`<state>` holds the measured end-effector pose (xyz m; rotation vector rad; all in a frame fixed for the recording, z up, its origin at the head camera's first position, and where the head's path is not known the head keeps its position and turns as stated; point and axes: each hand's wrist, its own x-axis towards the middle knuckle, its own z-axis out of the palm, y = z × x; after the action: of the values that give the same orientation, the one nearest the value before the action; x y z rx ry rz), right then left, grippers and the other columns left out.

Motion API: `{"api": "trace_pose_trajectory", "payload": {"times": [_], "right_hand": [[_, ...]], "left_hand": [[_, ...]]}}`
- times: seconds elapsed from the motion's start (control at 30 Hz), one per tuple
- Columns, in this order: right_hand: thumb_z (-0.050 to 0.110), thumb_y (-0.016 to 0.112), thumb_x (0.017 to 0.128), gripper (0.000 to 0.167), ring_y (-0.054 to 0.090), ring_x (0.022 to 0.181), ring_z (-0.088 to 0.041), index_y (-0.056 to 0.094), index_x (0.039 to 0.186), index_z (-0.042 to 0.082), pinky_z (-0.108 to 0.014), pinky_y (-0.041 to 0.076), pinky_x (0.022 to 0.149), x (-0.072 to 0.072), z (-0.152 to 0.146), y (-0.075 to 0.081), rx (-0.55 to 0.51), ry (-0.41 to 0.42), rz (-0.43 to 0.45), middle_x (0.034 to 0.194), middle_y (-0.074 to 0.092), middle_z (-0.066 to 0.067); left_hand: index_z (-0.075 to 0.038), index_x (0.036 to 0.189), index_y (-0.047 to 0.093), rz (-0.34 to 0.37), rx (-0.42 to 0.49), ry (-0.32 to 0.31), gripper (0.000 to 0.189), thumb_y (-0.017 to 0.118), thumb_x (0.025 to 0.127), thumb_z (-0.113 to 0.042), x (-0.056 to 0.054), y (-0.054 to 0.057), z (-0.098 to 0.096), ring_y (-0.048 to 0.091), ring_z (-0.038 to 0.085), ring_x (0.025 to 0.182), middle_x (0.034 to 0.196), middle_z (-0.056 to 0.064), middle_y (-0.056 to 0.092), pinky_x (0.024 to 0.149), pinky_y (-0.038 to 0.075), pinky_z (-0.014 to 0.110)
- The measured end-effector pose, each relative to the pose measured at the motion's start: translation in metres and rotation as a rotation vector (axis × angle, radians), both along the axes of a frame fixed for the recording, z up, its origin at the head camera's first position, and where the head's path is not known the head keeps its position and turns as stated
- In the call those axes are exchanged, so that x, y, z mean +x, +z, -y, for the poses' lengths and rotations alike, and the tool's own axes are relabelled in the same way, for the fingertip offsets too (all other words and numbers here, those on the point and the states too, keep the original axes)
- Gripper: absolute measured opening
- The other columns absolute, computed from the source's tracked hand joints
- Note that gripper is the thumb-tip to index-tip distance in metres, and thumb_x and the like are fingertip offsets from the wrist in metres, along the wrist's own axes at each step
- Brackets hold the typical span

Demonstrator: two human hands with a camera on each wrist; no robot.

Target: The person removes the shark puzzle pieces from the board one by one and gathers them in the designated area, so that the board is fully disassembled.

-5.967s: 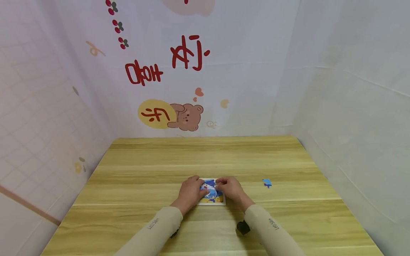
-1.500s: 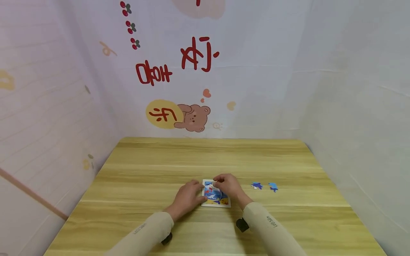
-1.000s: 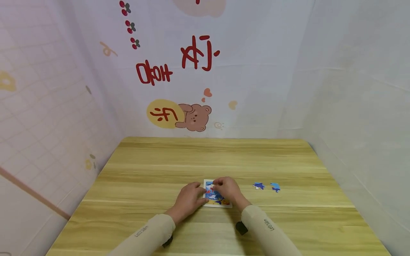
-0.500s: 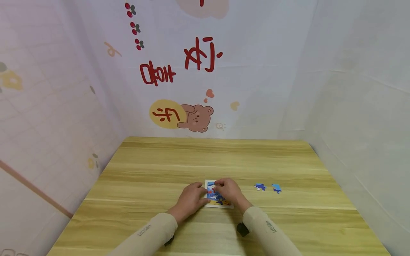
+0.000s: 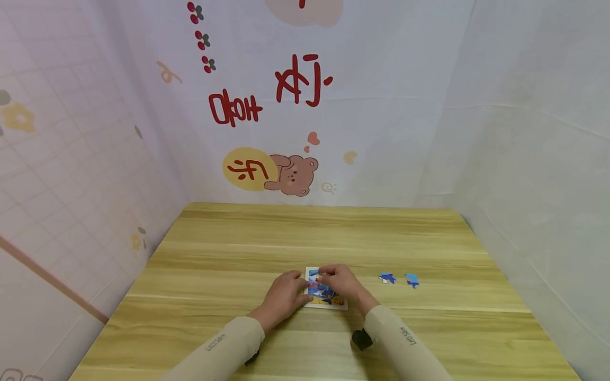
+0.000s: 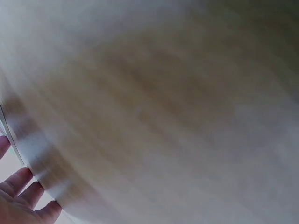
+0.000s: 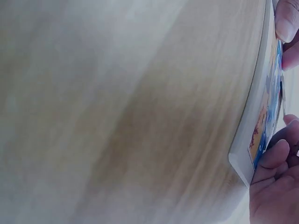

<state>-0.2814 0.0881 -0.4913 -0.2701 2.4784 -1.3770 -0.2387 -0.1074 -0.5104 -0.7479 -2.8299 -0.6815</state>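
Observation:
A small jigsaw puzzle in a white-edged tray (image 5: 329,307) lies flat on the table, with a blue sea picture and a yellow lower strip. My left hand (image 5: 282,297) rests along its left edge, fingertips and thumb touching the border; in the left wrist view the fingers (image 6: 18,181) lie extended against that edge. Over the upper right of the picture, my right hand (image 5: 344,283) pinches a puzzle piece between thumb and fingers. In the right wrist view this puzzle piece (image 7: 283,95) shows as a thin edge, tilted above the picture. My right hand partly covers the puzzle.
Two loose puzzle pieces lie right of the tray: a dark blue and white piece (image 5: 387,278) and a light blue piece (image 5: 412,280). The wood-grain table (image 5: 238,233) extends around them. White printed curtains (image 5: 381,116) stand behind and at both sides.
Six seconds ago a single loose piece lay at the right; now two lie there. Since 1.5 seconds ago my right hand has lowered slightly toward the puzzle. The left hand stays at the tray's edge.

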Motion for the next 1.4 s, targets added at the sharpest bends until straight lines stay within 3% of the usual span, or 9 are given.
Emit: {"api": "trace_pose_trajectory", "payload": {"times": [0.4, 0.57, 0.83, 1.1, 1.4], "right_hand": [[0.005, 0.071, 0.088, 0.033, 0.066, 0.094, -0.020, 0.068, 0.119, -0.003, -0.038, 0.053, 0.084, -0.002, 0.000, -0.002, -0.027, -0.083, -0.025, 0.100, 0.072, -0.007], [0.004, 0.075, 0.085, 0.037, 0.064, 0.087, -0.017, 0.067, 0.121, -0.003, -0.038, 0.053, 0.080, -0.003, 0.001, 0.001, 0.033, -0.067, -0.072, 0.093, 0.071, -0.003], [0.007, 0.074, 0.087, 0.031, 0.061, 0.085, -0.013, 0.071, 0.117, 0.001, -0.041, 0.051, 0.086, -0.006, 0.002, -0.005, 0.135, -0.056, -0.128, 0.089, 0.068, 0.002], [0.005, 0.073, 0.087, 0.030, 0.061, 0.085, -0.014, 0.070, 0.116, -0.001, -0.038, 0.052, 0.083, -0.006, 0.001, -0.004, 0.061, -0.041, -0.131, 0.090, 0.068, 0.000], [0.004, 0.072, 0.089, 0.031, 0.060, 0.087, -0.016, 0.069, 0.119, -0.002, -0.038, 0.053, 0.083, -0.012, -0.021, -0.004, 0.013, -0.043, -0.111, 0.093, 0.068, -0.002]], "left_hand": [[-0.005, 0.107, 0.074, -0.075, -0.010, -0.029, 0.030, 0.076, 0.088, -0.028, -0.004, -0.006, -0.005, 0.061, 0.036, 0.111, 0.117, 0.019, 0.065, 0.096, 0.047, 0.049], [-0.006, 0.107, 0.074, -0.071, -0.020, -0.024, 0.030, 0.076, 0.088, -0.029, -0.005, -0.007, -0.007, 0.061, 0.035, 0.112, 0.118, 0.019, 0.065, 0.096, 0.047, 0.049], [-0.005, 0.108, 0.074, -0.060, -0.002, -0.021, 0.029, 0.076, 0.088, -0.027, -0.002, -0.003, -0.008, 0.060, 0.037, 0.114, 0.120, 0.021, 0.064, 0.097, 0.046, 0.050], [-0.004, 0.109, 0.074, -0.041, 0.007, -0.008, 0.031, 0.076, 0.089, -0.027, 0.001, 0.000, -0.006, 0.059, 0.038, 0.115, 0.121, 0.022, 0.064, 0.098, 0.045, 0.050], [-0.004, 0.110, 0.073, -0.035, -0.011, -0.002, 0.032, 0.075, 0.089, -0.028, 0.000, 0.000, -0.003, 0.059, 0.038, 0.116, 0.122, 0.022, 0.064, 0.098, 0.045, 0.051]]}}
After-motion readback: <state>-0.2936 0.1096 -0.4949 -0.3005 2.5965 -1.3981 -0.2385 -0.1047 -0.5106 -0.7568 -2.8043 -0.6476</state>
